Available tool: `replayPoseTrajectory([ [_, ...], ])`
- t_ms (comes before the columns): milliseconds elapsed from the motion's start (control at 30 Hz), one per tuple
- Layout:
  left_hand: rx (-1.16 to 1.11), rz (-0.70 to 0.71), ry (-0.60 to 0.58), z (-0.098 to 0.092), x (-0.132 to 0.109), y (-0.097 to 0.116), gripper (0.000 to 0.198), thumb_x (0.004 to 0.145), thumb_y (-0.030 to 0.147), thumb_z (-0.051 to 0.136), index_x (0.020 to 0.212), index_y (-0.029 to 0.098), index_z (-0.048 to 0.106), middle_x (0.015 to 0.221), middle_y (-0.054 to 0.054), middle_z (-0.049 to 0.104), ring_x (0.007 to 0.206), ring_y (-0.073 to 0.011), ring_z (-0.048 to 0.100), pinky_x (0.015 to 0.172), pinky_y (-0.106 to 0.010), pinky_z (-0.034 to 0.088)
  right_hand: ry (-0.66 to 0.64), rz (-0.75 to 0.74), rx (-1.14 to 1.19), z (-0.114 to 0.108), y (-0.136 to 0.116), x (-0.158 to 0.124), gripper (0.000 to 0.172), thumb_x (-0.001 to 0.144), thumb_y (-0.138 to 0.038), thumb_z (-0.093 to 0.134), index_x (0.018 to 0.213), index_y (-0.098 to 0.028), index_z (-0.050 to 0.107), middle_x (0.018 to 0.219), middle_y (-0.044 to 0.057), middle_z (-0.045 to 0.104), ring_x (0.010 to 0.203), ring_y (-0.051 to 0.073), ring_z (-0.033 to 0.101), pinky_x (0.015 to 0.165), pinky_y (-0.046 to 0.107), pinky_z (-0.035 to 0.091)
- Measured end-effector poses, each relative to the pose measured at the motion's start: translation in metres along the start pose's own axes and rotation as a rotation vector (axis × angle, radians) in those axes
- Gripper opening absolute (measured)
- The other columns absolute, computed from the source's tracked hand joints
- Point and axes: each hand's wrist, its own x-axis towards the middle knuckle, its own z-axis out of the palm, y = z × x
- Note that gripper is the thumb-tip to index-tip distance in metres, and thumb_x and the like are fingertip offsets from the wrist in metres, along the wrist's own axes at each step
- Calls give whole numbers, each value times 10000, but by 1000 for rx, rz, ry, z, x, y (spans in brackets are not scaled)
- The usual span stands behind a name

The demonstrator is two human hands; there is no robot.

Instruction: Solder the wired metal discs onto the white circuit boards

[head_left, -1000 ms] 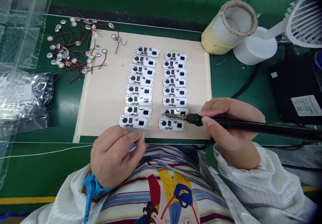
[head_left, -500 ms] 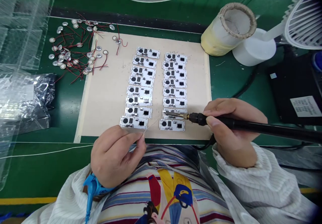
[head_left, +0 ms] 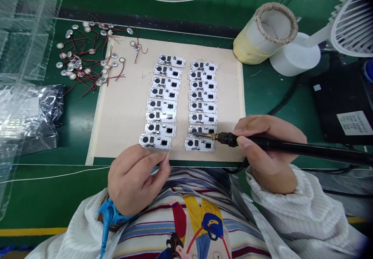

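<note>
Two columns of white circuit boards (head_left: 203, 107) lie on a beige sheet (head_left: 122, 107). My left hand (head_left: 138, 179) pinches a thin solder wire (head_left: 176, 144) near the sheet's front edge; the wire's free end points up toward the right column, and its tail trails off to the left. A black soldering iron (head_left: 276, 145) is gripped in my right hand (head_left: 269, 146). Its metal tip is over the second board from the front in the right column, just right of the wire's end. Whether tip and board touch is unclear.
Round metal discs with red wires (head_left: 87, 71) are heaped at the back left, beside a silvery bag (head_left: 48, 115) and clear trays (head_left: 32, 30). At the right stand a yellowish cylinder (head_left: 247, 47), a white fan (head_left: 354, 26) and a black box (head_left: 335, 103).
The iron's tip has shifted slightly right and toward the front. My left hand has moved a little to the right, while the wire's end has dropped slightly toward me.
</note>
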Motion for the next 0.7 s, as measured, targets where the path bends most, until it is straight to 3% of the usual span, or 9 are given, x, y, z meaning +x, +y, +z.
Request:
replayPoseTrajectory([
  [233,5,0,-8,0,1,0,85,759,126,675,788,199,644,636,7,657,554,-123,602,547,-241,531,-13,32,-30,1,-1,0,185,713,-131,659,821,-281,677,604,5,629,475,185,563,343,323,435],
  [433,-2,-5,-17,2,0,0,96,739,101,695,790,169,651,650,-19,670,575,-139,621,558,-257,539,-93,-44,-60,-1,-8,6,157,689,-122,674,786,-243,648,612,-7,635,497,163,600,386,274,487],
  [600,2,-8,-10,4,-1,-1,92,744,112,697,795,171,649,649,-8,659,579,-133,623,561,-249,545,-166,4,-126,-1,-23,10,172,684,-113,666,794,-241,632,625,8,641,534,175,621,440,280,526],
  [700,-11,5,-10,4,-1,-1,110,734,107,711,802,163,644,649,-11,656,575,-128,616,552,-247,541,-199,-66,-110,0,-25,13,186,668,-105,657,795,-237,624,605,4,632,496,168,606,415,268,512],
])
